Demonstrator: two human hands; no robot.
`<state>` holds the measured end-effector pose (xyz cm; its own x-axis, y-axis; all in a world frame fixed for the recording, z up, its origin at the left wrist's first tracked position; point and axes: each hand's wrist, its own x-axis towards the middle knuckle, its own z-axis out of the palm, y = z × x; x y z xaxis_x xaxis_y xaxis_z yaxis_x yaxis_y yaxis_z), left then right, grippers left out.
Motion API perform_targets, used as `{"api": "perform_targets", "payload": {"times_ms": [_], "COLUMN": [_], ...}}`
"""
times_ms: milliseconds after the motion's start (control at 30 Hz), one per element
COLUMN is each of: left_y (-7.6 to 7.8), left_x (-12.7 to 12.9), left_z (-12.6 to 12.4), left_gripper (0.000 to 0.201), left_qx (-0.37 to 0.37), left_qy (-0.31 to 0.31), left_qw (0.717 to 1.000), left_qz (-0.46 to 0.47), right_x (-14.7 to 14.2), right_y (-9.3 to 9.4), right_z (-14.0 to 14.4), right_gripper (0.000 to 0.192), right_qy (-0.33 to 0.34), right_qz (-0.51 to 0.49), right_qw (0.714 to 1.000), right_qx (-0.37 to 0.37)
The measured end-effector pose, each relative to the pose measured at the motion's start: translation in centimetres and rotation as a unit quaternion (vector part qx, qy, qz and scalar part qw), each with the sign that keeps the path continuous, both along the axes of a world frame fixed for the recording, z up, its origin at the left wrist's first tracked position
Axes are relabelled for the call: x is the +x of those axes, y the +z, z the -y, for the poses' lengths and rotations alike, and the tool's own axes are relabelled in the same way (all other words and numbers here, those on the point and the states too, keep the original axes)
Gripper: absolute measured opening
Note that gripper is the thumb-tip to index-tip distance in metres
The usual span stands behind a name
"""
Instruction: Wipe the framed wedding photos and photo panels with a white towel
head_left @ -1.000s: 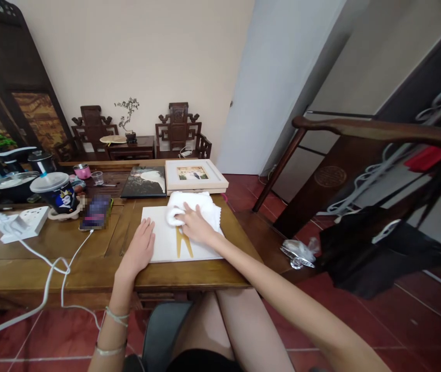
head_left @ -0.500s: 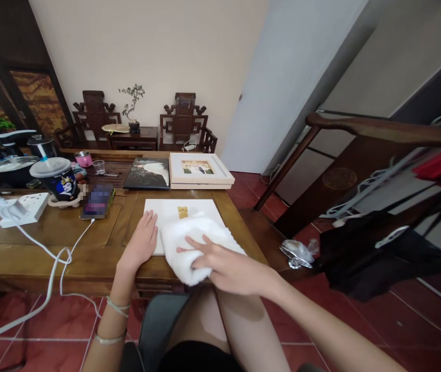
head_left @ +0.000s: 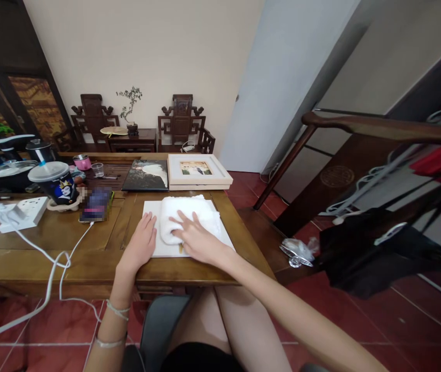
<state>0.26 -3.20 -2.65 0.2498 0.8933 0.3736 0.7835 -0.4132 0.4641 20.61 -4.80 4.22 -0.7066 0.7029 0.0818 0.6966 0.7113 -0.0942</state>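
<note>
Right hand (head_left: 197, 238) flat on towel (head_left: 183, 217).

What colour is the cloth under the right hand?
White, a soft folded cloth on the flat white board; head view.

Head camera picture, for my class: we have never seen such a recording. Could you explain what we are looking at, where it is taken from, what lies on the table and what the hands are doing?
There is no machine here: a person wears a camera on the head, so you look forward and down at their own two bare hands. They sit at a wooden table. The left hand lies flat on the edge of a white board, steadying it. The right hand presses flat on a white cloth that lies on the board; neither hand closes a grip around anything. Behind the board lie a framed photo and a dark picture. To the left stand a lidded cup, a phone on a cable and a white power strip.
</note>
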Motion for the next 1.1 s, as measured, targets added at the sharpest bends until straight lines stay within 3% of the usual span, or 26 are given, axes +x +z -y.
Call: {"api": "perform_targets", "payload": {"times_ms": [167,300,400,567,700,800,967,1100], "left_y": [0.0,-0.1,0.0,0.1,1.2,2.3,3.2,3.3], "left_x": [-0.1,-0.3,-0.2,0.0,0.4,0.6,0.3,0.4], "left_z": [0.0,0.1,0.1,0.2,0.5,0.8,1.0,1.1], "left_gripper": [0.049,0.048,0.048,0.046,0.047,0.048,0.051,0.051], "left_qx": [0.005,0.009,0.009,0.003,-0.008,-0.014,-0.013,-0.009], "left_qy": [-0.008,-0.015,-0.013,-0.002,0.012,0.044,0.101,0.105], "left_qw": [1.0,1.0,1.0,1.0,0.998,0.988,0.951,0.959], "left_qz": [-0.009,-0.004,0.0,0.021,0.063,0.144,0.293,0.262], "right_x": [1.3,1.9,2.4,1.7,-1.0,-3.6,-4.8,-2.0], "right_y": [1.0,1.2,1.2,1.5,1.1,0.4,0.0,0.7], "right_z": [6.7,8.4,7.1,2.5,-0.5,-0.4,3.2,5.5], "right_gripper": [0.053,0.053,0.056,0.057,0.055,0.048,0.043,0.039], "right_qy": [0.063,0.097,0.09,0.033,-0.062,-0.101,0.047,0.112], "right_qz": [0.005,-0.011,-0.032,-0.034,0.014,0.048,0.032,0.012], "right_qw": [0.997,0.992,0.991,0.996,0.998,0.994,0.998,0.993], "right_qx": [-0.054,-0.082,-0.09,-0.075,-0.017,0.015,0.026,-0.016]}}
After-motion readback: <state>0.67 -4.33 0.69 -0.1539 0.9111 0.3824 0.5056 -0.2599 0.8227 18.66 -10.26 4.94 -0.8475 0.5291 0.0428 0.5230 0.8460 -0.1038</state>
